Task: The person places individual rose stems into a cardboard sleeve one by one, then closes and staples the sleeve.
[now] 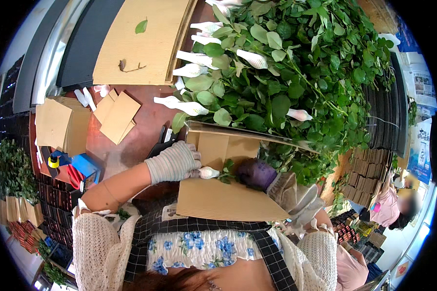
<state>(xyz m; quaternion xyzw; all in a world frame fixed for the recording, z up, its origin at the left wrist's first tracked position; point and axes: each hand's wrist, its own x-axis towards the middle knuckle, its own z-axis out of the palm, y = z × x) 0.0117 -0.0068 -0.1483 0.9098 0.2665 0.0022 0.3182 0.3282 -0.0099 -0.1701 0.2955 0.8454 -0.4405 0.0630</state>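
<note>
My left hand (177,161), in a pale striped glove, has its fingers curled at the tip of a flower bud in a white net sleeve (209,172). Green leaves (226,171) of this flower lie just right of the bud, beside my right hand (256,174). That hand wears a purple-stained glove and is closed around the stem side; the stem itself is hidden in it. Beneath both hands lies a bent tan corrugated cardboard sheet (228,200), its near flap toward my body. A clear-edged upright panel (250,136) stands just beyond.
A large heap of leafy stems (296,72) with white-netted buds fills the far right. Stacked corrugated sheets (141,43) lie far left, with small cardboard pieces (119,116) nearer. Red-handled scissors (75,176) and a blue box (86,167) sit left. Another person (388,206) is at right.
</note>
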